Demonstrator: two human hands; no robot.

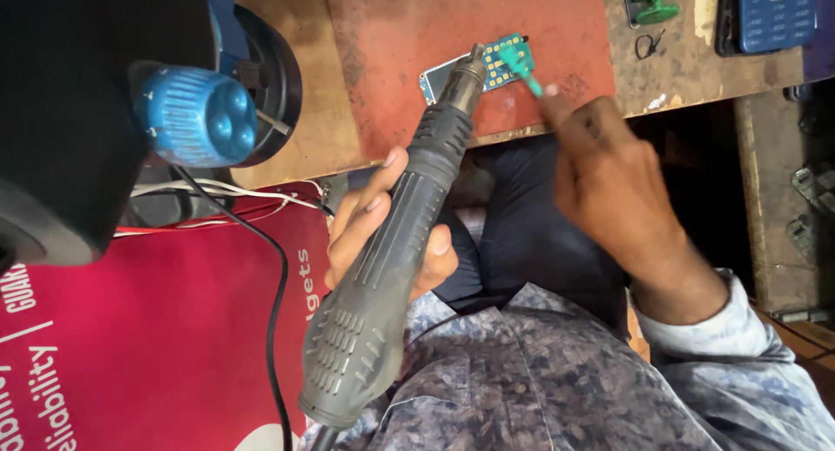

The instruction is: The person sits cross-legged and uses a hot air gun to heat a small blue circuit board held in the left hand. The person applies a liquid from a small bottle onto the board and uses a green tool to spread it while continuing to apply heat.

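Mid-job, I'd say: left hand [383, 233] fingers clamp the grey hot-air gun [391, 242], nozzle at the small circuit board [487, 68]; right hand [609, 173] fingers pinch green tweezers [524, 68] touching it, nothing lifted off yet.

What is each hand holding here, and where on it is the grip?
The left hand grips a grey hot-air gun around its ribbed handle. The right hand pinches a green tool by its rear end.

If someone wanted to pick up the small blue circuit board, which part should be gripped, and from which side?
Probably the circuit board by its free blue end, coming from the side of the wooden bench. The hot-air tool's nozzle hangs over the middle, and the green tool in the right hand occupies the other end.
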